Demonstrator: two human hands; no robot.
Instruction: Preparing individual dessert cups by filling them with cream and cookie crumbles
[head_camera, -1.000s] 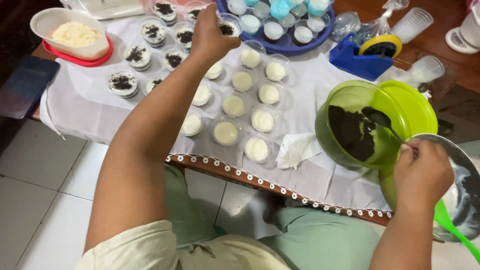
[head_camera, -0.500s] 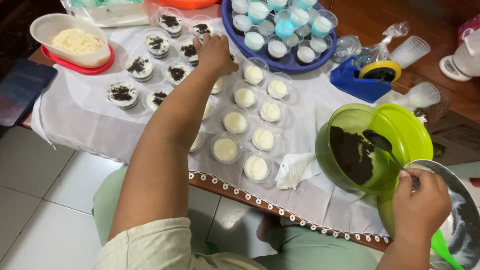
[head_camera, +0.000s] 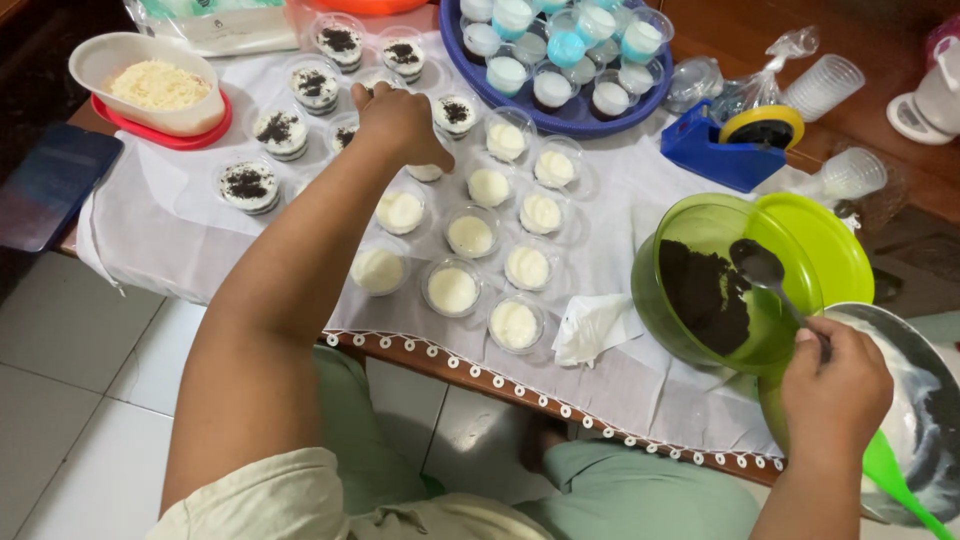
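Clear thin plastic is what the small dessert cups are made of, and the left hand (head_camera: 400, 120) is reaching across the white cloth (head_camera: 620, 260) on the counter, its fingers curled down over one cup (head_camera: 428, 172) in the middle of the cluster; whether it is truly gripping it or only touching the rim I cannot tell. That cup is sitting between the crumb-topped cups (head_camera: 250, 185) toward the far left and the plain cream-filled cups (head_camera: 470, 235) nearer the person. Such a cup is probably light, flexible and easy to squash, with soft filling that would smear, so taking it by the rim or upper wall with fingertips looks wisest. The right hand (head_camera: 835, 385) is closed around the handle of a metal spoon (head_camera: 765, 270), whose bowl is lying in the dark crumbs (head_camera: 705, 295) inside the tilted green bowl (head_camera: 690, 225). The crumbs look loose and liable to spill.
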